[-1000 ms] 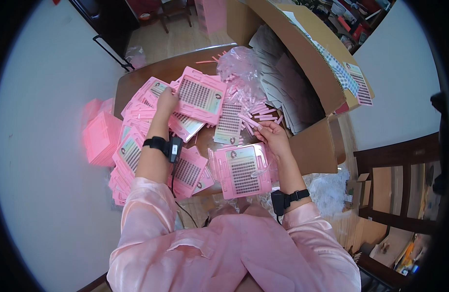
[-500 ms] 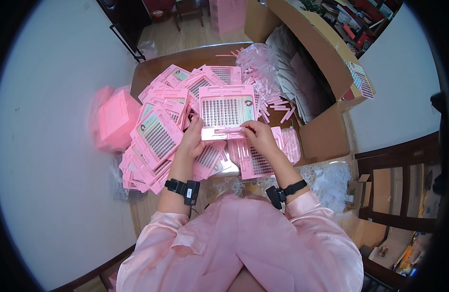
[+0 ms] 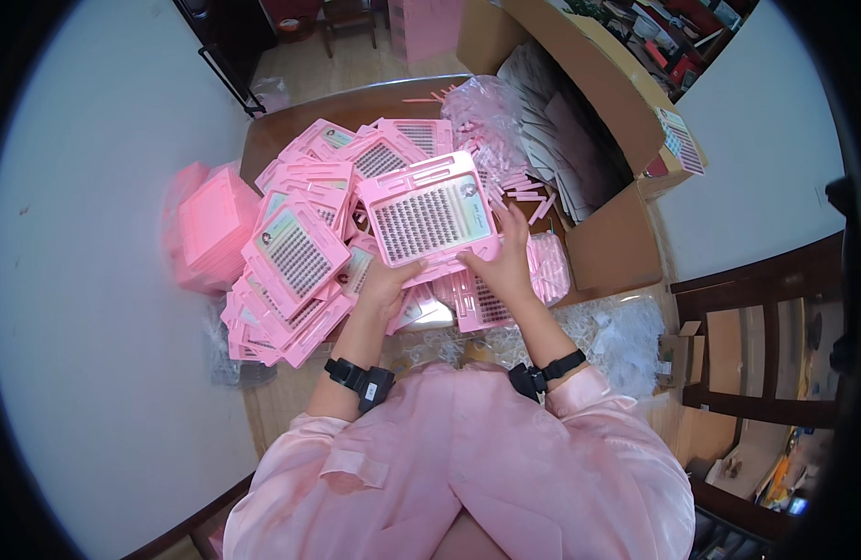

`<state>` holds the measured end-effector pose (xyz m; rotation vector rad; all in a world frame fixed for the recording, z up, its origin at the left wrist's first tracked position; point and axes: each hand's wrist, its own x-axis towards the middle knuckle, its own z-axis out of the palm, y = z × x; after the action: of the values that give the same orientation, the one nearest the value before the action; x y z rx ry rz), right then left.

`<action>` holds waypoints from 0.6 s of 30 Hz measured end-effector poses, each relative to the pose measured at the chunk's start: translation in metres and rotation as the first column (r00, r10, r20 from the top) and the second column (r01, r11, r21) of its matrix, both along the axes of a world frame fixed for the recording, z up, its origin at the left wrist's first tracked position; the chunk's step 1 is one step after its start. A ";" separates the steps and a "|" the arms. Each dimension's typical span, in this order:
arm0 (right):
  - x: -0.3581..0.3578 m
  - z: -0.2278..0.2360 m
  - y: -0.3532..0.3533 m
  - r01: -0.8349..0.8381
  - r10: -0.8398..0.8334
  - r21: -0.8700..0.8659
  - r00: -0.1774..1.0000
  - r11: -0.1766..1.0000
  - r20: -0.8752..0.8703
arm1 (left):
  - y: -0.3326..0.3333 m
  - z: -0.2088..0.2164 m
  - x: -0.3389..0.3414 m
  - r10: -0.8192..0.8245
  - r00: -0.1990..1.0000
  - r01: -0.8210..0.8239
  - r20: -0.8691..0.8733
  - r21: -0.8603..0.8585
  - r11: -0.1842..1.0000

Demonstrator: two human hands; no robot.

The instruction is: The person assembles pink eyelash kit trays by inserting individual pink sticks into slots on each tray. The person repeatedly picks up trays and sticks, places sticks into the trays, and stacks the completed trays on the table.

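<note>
Between my two hands is a pink false-eyelash tray (image 3: 419, 219), tilted, its rows of dark lash clusters facing up. My left hand (image 3: 385, 287) grips its lower left corner, with the thumb along the near edge. At the right side my right hand (image 3: 505, 259) holds the tray, thumb on the near edge and fingers reaching up along the side. Left of it lies a heap of similar lash trays (image 3: 298, 254), overlapping at various angles. Below my right hand another lash tray (image 3: 487, 306) rests near the table's front edge. The near edge of the held tray is partly covered by my thumbs.
Behind the trays, a clear plastic bag (image 3: 483, 107) and loose pink sticks (image 3: 524, 185) lie on the brown table (image 3: 281, 131). A large open cardboard box (image 3: 617, 247) stands at the right. Wrapped pink trays (image 3: 209, 219) are stacked at the left, against the table.
My right hand has left the slot at the tray's near edge, where it pinched a thin pink piece, and now grasps the right side. The tray has tilted counter-clockwise.
</note>
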<state>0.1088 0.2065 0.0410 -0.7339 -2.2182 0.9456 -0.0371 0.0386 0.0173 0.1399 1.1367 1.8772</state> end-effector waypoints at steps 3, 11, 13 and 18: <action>0.023 -0.024 0.019 -0.062 0.042 -0.600 0.998 0.797 -0.048 | 0.014 -0.009 0.019 -0.081 0.996 0.081 -0.031 -0.004 0.997; 0.100 -0.035 0.052 0.063 0.050 -0.266 0.917 0.962 0.396 | 0.039 -0.034 0.044 -0.556 0.808 0.382 -0.194 -0.547 0.745; 0.103 -0.036 0.060 0.121 -0.083 -0.054 0.884 0.991 0.459 | 0.041 -0.035 0.043 -0.671 0.668 0.313 -0.323 -0.696 0.646; 0.066 -0.058 0.141 0.214 -0.132 -0.148 0.893 0.966 0.430 | 0.044 -0.037 0.041 -0.759 0.570 0.159 -0.316 -0.863 0.479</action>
<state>0.1744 0.3478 -0.0165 -1.3089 -2.3849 0.9922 0.0036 0.0829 -0.0195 0.6548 2.0493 0.6177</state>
